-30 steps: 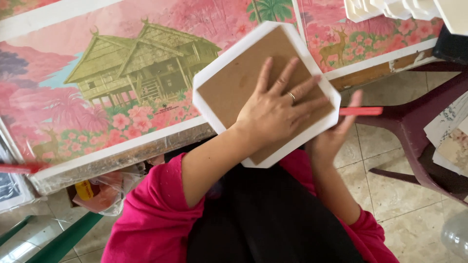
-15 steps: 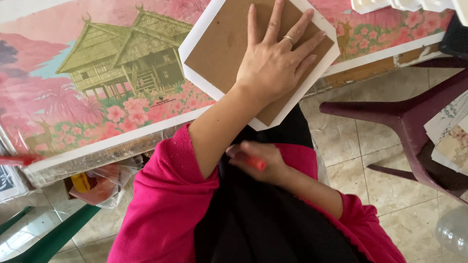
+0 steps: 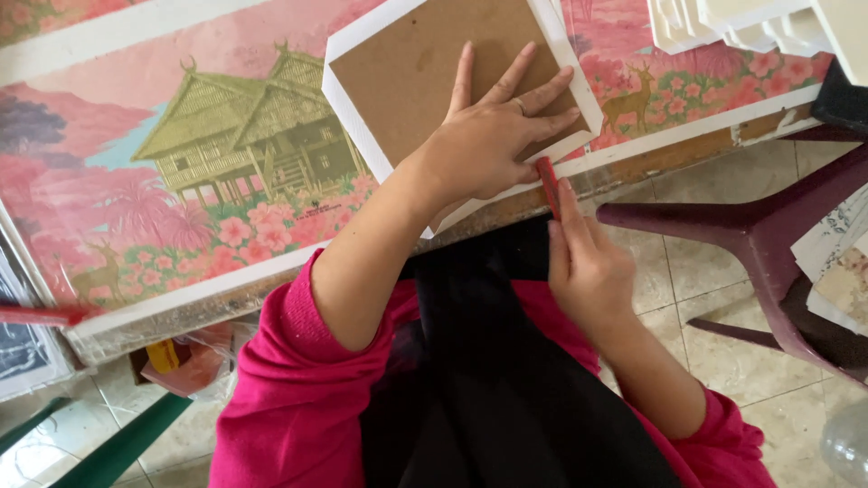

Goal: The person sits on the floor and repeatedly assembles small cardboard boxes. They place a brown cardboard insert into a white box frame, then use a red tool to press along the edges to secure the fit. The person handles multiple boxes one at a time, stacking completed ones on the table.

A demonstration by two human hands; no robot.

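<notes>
A white frame (image 3: pixel 457 90) lies face down at the worktop's (image 3: pixel 181 298) near edge, its brown backing board uppermost and one corner jutting past that edge. The left hand (image 3: pixel 493 136) presses flat on the board, fingers (image 3: pixel 533 95) spread and not gripping. The right hand (image 3: pixel 583 262) pinches a thin red tool (image 3: pixel 548 185), its tip at the frame's overhanging edge. The frame looks light and stiff, the board thin and likely to slide on the glossy printed cover, so a flat palm seems the surest hold; lifting would be best by the white rim. More white frames (image 3: pixel 750 23) are stacked at the far right corner.
</notes>
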